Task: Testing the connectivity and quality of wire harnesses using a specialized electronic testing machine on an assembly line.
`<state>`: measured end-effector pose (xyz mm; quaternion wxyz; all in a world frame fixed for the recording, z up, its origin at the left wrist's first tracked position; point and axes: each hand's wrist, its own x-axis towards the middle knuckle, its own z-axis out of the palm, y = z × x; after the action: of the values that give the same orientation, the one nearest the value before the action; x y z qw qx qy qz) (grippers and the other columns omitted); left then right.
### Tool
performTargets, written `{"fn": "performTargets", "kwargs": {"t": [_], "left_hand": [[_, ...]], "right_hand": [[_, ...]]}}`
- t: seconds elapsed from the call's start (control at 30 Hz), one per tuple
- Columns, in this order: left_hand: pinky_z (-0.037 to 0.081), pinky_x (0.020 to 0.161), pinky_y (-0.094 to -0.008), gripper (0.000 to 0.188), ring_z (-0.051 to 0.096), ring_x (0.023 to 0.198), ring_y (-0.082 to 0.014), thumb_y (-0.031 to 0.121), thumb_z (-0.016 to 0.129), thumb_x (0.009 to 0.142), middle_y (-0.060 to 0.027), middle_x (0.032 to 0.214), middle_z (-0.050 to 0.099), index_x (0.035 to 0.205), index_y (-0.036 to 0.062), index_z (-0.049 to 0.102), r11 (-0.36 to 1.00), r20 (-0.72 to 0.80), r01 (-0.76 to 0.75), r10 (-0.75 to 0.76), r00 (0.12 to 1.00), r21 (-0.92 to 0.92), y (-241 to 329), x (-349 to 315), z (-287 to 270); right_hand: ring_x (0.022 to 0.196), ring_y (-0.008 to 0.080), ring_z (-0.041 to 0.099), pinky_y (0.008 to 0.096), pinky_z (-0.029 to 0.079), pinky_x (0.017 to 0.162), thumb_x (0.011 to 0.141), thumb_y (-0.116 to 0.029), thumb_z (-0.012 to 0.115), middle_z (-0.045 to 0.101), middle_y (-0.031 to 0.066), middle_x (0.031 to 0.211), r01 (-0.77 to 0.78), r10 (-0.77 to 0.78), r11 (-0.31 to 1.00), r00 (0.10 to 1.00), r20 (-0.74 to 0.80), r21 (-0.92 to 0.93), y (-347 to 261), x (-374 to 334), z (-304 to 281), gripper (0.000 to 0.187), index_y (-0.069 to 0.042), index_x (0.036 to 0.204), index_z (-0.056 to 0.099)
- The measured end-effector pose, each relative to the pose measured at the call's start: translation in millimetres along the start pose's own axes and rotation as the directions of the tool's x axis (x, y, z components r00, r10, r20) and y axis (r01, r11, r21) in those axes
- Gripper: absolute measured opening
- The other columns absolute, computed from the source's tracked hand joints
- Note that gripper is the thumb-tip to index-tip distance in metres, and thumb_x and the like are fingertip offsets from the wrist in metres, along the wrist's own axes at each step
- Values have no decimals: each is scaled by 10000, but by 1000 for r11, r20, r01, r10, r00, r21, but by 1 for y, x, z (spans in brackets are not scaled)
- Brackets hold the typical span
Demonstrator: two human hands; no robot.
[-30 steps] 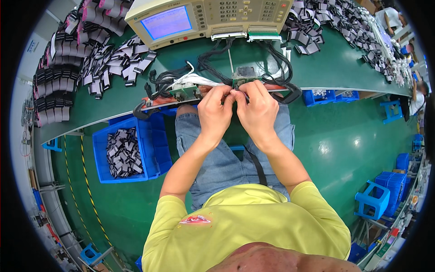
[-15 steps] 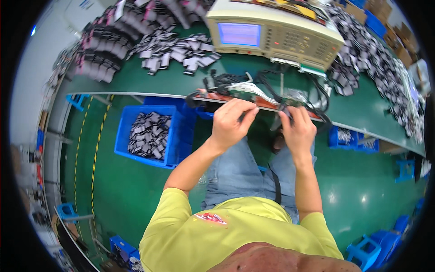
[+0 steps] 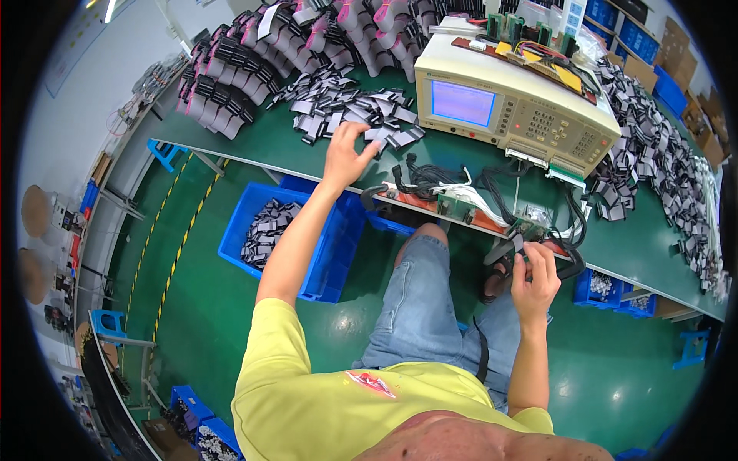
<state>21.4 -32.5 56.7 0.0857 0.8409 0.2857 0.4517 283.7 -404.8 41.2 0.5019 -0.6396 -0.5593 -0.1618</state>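
Note:
My left hand [image 3: 347, 157] is over the green table's front part, fingers apart and holding nothing. Its fingertips are close to a loose pile of short grey ribbon cables [image 3: 338, 100] with black connectors. Low at the table's front edge, my right hand [image 3: 536, 286] is closed, thumb and fingers pinching a short grey ribbon cable [image 3: 501, 252] at its dark end. That cable is beside a small green circuit board [image 3: 529, 228] on the orange-brown test fixture [image 3: 484, 220]; whether it is plugged in I cannot tell. Another green board [image 3: 455, 207] stands further left on the fixture.
A beige test instrument [image 3: 523, 100] with a lit screen stands behind the fixture, joined by black and white cables [image 3: 470, 190]. Bundled ribbon cables [image 3: 231, 84] lie at back left, more [image 3: 642, 138] at right. A blue bin [image 3: 327, 253] is on the floor.
My left hand has left the fixture and moved left and away toward the cable pile. My right hand stays by the fixture's right end. The whole view has shifted.

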Motion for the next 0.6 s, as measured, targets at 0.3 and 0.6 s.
{"fn": "performTargets", "kwargs": {"t": [0.3,0.6], "left_hand": [[450,1019,-485,248,579,1250,-350,192,824,845,-118,1303,647,1044,89,720,990,25,-37,34,999,139,-13,4,51],[504,938,-477,224,636,1082,-409,185,702,980,-197,1135,689,1095,-2,662,999,-128,-3,8,992,45,-24,10,60]], "right_hand": [[678,172,668,264,541,550,900,83,733,715,157,1088,48,-47,999,998,33,-24,0,4,-4,258,11,1146,701],[597,262,643,381,492,509,907,-187,804,637,59,801,-45,74,958,993,93,-282,-13,29,-4,199,-80,876,639]]}}
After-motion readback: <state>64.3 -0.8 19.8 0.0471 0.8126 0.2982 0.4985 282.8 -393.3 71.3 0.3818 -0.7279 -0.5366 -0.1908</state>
